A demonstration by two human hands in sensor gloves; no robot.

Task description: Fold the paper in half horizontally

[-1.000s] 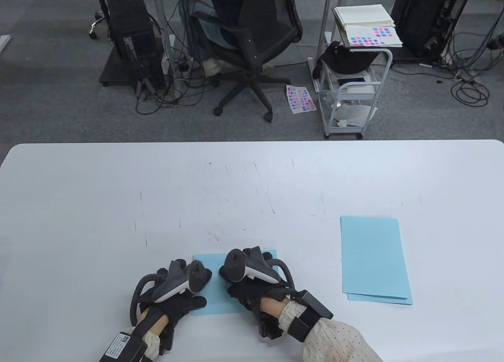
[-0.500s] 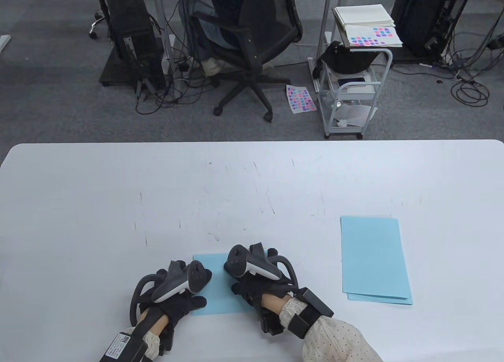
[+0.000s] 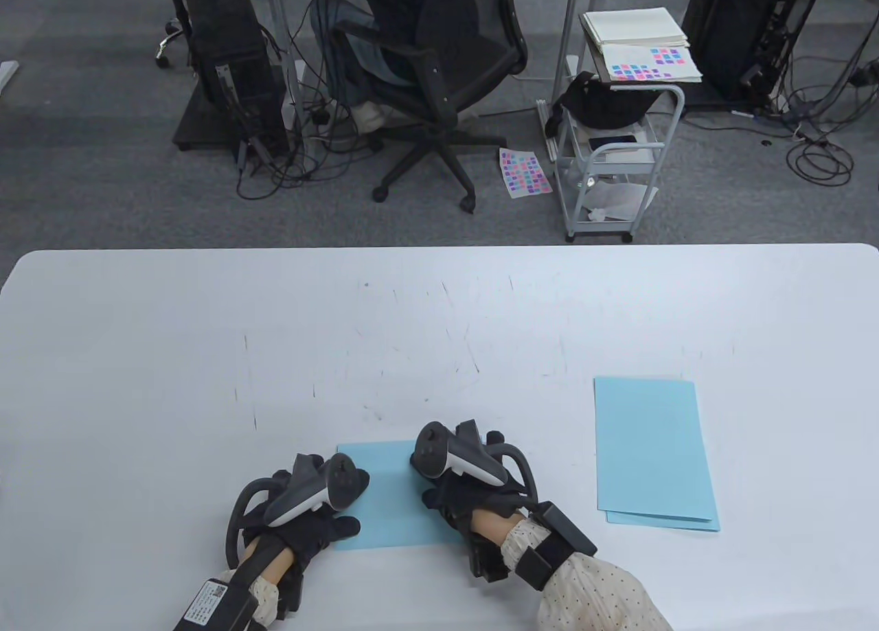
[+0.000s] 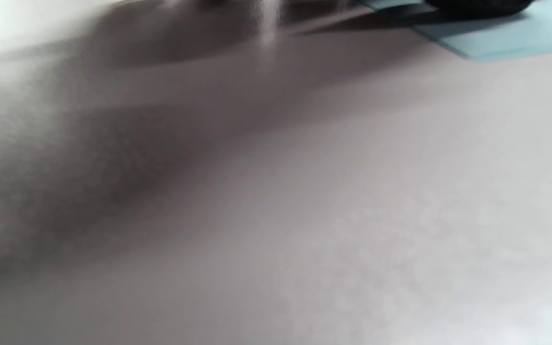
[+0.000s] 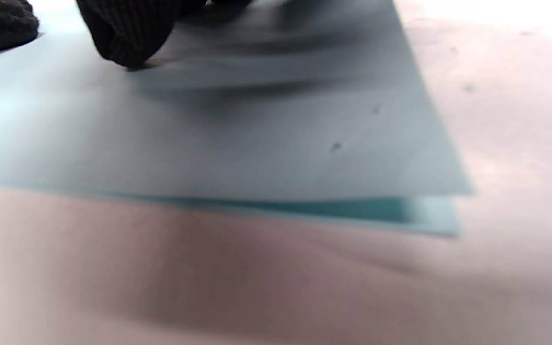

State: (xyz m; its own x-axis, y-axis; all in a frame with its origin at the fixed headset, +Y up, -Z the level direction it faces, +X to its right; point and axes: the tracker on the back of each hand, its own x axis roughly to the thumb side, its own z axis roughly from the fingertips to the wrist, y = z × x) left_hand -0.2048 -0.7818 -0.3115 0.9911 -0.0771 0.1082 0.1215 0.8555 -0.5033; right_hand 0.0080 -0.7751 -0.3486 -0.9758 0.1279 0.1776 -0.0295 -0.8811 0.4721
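A light blue paper (image 3: 391, 500) lies folded over on the white table (image 3: 439, 315) near the front edge. My left hand (image 3: 316, 514) rests on its left part, thumb lying on the sheet. My right hand (image 3: 460, 480) presses down on its right part. In the right wrist view a gloved fingertip (image 5: 127, 43) presses the upper layer (image 5: 237, 129), and the lower layer (image 5: 352, 211) peeks out beneath with a thin gap at the open edge. The left wrist view shows only a corner of the paper (image 4: 496, 40) and table.
A second stack of light blue sheets (image 3: 652, 452) lies on the table to the right. Beyond the far table edge stand an office chair (image 3: 439, 75) and a small cart (image 3: 618, 150) on the floor.
My right hand has slid to the right along the folded paper, uncovering more of its middle. My left hand has stayed in place.
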